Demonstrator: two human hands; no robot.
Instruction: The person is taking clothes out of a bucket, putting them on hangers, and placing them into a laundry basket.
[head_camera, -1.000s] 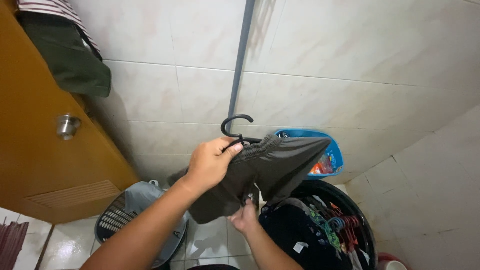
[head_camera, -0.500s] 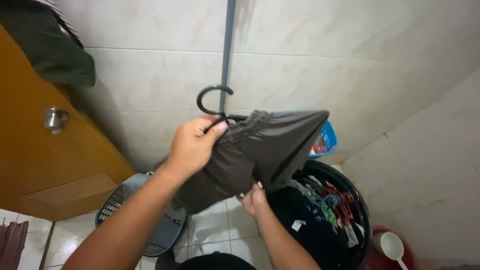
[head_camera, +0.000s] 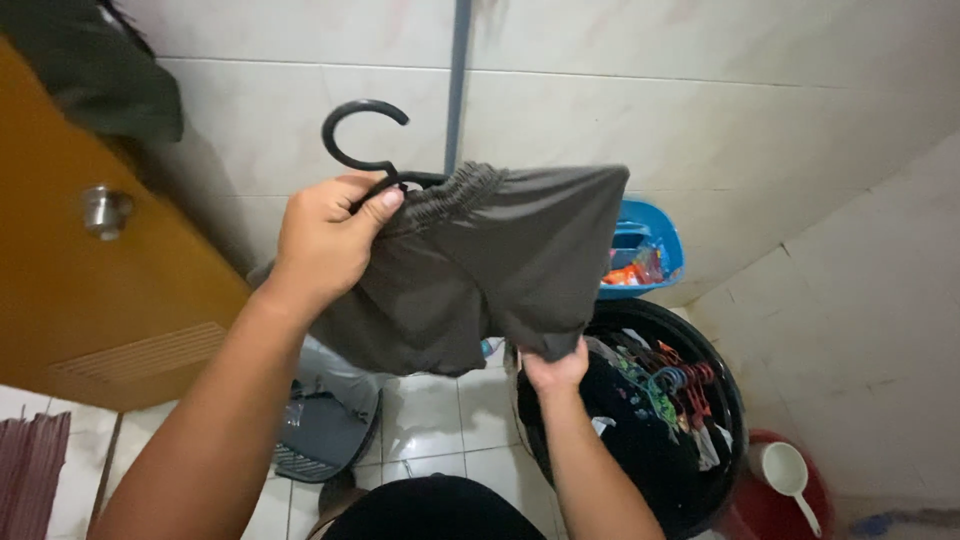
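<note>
My left hand (head_camera: 328, 240) grips a black plastic hanger (head_camera: 358, 140) at the base of its hook, together with the elastic waistband of dark grey shorts (head_camera: 470, 270) that hang on it. The hook points up and to the left. My right hand (head_camera: 555, 365) pinches the lower hem of the shorts from below, partly hidden by the cloth. The shorts are held in front of a tiled wall, above a black tub (head_camera: 725, 395).
The black tub holds dark wet clothes and several coloured hangers (head_camera: 675, 385). A blue basket (head_camera: 650, 225) stands behind it. A grey laundry basket (head_camera: 335, 425) sits on the floor tiles. An orange door (head_camera: 90, 300) with a metal knob is at left, a red pail with a white dipper (head_camera: 790, 475) at lower right.
My left hand has raised the hanger and shorts up and to the left. My right hand has shifted right along the hem, pulling the cloth flatter.
</note>
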